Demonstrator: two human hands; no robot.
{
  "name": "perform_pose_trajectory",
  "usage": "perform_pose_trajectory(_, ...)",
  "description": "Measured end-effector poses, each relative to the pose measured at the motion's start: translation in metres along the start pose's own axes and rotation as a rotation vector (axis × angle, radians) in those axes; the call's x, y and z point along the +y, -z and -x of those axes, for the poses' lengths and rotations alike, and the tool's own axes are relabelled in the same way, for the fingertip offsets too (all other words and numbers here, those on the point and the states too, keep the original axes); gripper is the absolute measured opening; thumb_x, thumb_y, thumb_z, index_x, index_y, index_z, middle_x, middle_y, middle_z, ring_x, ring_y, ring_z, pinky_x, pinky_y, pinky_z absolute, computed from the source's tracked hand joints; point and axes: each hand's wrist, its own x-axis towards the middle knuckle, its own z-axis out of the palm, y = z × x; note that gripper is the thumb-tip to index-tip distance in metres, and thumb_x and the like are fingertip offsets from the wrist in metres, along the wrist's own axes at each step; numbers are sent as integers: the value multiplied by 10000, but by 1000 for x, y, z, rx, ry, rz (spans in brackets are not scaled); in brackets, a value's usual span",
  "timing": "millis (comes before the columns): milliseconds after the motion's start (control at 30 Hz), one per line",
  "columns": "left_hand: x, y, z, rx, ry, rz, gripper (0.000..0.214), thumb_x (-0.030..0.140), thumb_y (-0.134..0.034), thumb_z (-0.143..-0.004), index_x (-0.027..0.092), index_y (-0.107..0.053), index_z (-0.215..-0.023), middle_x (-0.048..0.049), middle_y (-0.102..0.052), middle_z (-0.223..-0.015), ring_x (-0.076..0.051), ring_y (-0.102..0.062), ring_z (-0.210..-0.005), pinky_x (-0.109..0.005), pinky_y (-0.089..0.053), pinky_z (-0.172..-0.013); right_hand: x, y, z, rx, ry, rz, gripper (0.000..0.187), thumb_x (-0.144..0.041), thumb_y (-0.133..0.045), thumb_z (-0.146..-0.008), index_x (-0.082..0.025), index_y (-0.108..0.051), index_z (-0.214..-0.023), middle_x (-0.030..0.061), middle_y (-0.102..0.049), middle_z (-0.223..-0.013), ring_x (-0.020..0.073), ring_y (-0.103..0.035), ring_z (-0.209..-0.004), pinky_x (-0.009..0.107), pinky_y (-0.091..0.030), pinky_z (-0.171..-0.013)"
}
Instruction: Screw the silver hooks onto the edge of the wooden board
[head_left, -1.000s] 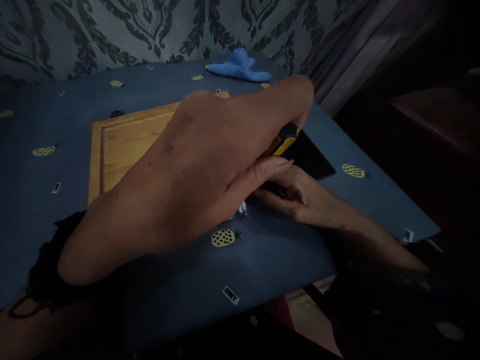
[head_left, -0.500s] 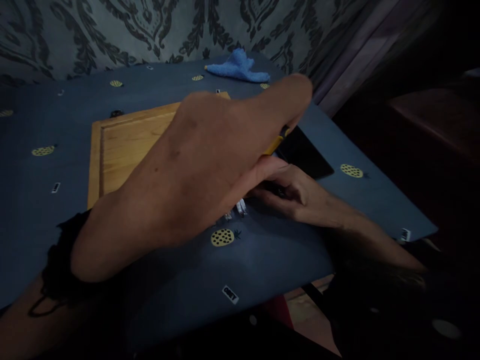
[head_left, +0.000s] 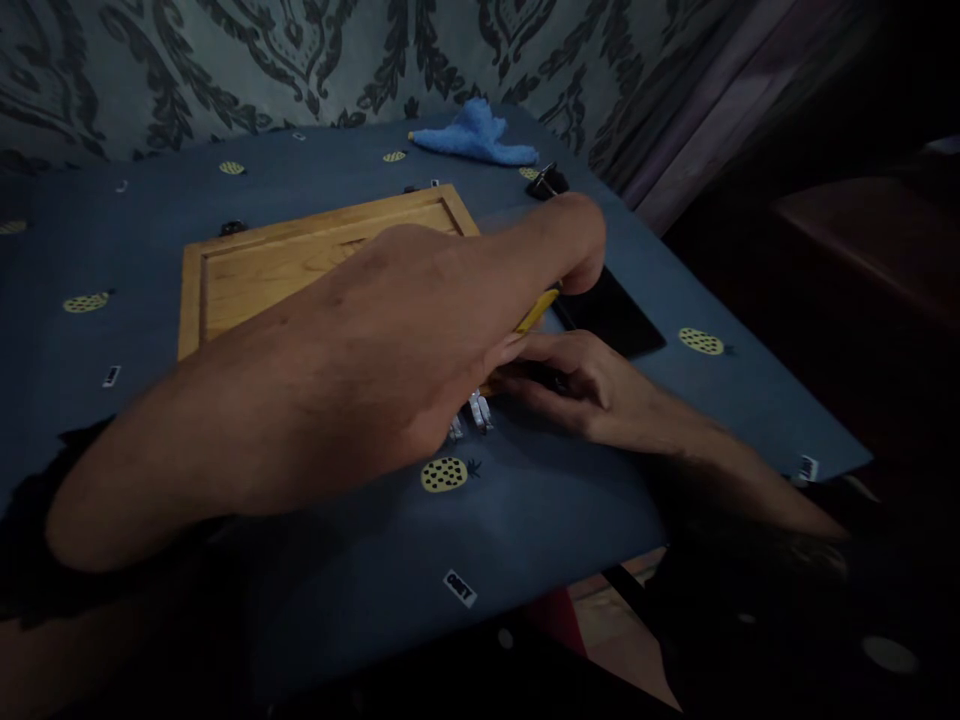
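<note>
My left hand (head_left: 390, 350) reaches across the middle of the picture, fingers closed round a yellow and black tool (head_left: 537, 311) whose handle peeks out under the thumb. Just beneath it my right hand (head_left: 592, 385) lies low on the blue cloth, fingers curled on a small dark thing I cannot make out. Small white and metal bits (head_left: 472, 415) show under my left palm. A wooden board (head_left: 247, 275) lies behind the left hand, largely hidden by it. A flat black slab (head_left: 615, 315) lies right of the hands.
A blue tablecloth (head_left: 135, 230) with yellow pineapple prints covers the table. A crumpled blue rag (head_left: 476, 138) lies at the far edge, with a small dark object (head_left: 546, 183) near it. Patterned wall behind; the table edge drops off at right and front.
My left hand has sunk lower and drawn slightly left, uncovering the board's far right corner and the small dark object. Less of the yellow handle shows. The right hand has stayed put.
</note>
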Motion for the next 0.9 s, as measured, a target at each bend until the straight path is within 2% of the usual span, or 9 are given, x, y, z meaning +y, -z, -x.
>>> perform_pose_trajectory(133, 1, -1, -4, 20, 18, -16, 271, 260, -429, -937, 197, -581, -1153, -42, -685, -957, -157, -637, -682, -250, -429, -522, 1, 1, -1, -22, 13, 8, 214, -201, -565, -898, -192, -689, -1072, 59, -735, -1081, 154, -703, -886, 265, -573, -773)
perform_pose_trajectory(233, 2, -5, -5, 105, -18, -112, 228, 284, -454, -939, 195, -605, -1085, -43, -683, -990, -156, -636, -652, -258, -397, -491, 1, 1, -1, 0, 17, 39, 207, -206, -568, -898, -197, -692, -1063, 56, -733, -1086, 157, -701, -898, 263, -571, -772)
perform_pose_trajectory(367, 3, -11, -7, 214, -26, -243, 210, 222, -442, -935, 213, -592, -1081, -12, -670, -974, -157, -665, -696, -247, -394, -486, 1, 0, -2, 5, 25, 24, 215, -188, -567, -895, -194, -684, -1075, 48, -739, -1043, 153, -709, -888, 257, -575, -777)
perform_pose_trajectory(500, 3, -14, -10, 249, -47, -276, 223, 331, -445, -974, 183, -584, -1066, 20, -639, -841, -111, -634, -616, -267, -496, -630, 0, -1, -1, 10, 36, 36, 220, -173, -568, -888, -179, -683, -1075, 57, -738, -1062, 157, -713, -911, 253, -580, -793)
perform_pose_trajectory(600, 2, -14, -10, 265, -51, -298, 262, 297, -360, -993, 183, -578, -1083, 30, -632, -826, -95, -636, -625, -306, -520, -759, 0, -1, -1, 11, 47, 42, 229, -183, -562, -894, -169, -678, -1091, 63, -740, -1066, 155, -715, -907, 251, -588, -784)
perform_pose_trajectory(667, 1, -14, -9, 271, -36, -302, 237, 298, -387, -986, 197, -573, -1092, 40, -633, -787, -105, -636, -628, -316, -527, -784, 1, -1, -1, 10, 43, 46, 245, -193, -563, -899, -175, -669, -1118, 57, -742, -1060, 153, -718, -912, 248, -595, -784)
perform_pose_trajectory(800, 1, -13, -8, 259, -16, -268, 188, 325, -484, -964, 211, -570, -1086, 53, -617, -716, -111, -618, -589, -304, -536, -754, 1, 2, -1, -55, 66, 47, 321, -199, -607, -863, -190, -641, -1182, 69, -717, -1145, 177, -718, -972, 285, -610, -825)
perform_pose_trajectory(900, 0, -14, -8, 263, -25, -260, 199, 344, -522, -955, 199, -559, -1085, 43, -605, -722, -108, -606, -575, -270, -520, -670, 0, 4, 0, -86, 113, 86, 382, -236, -655, -819, -224, -625, -1200, 66, -689, -1194, 211, -700, -1027, 341, -611, -881)
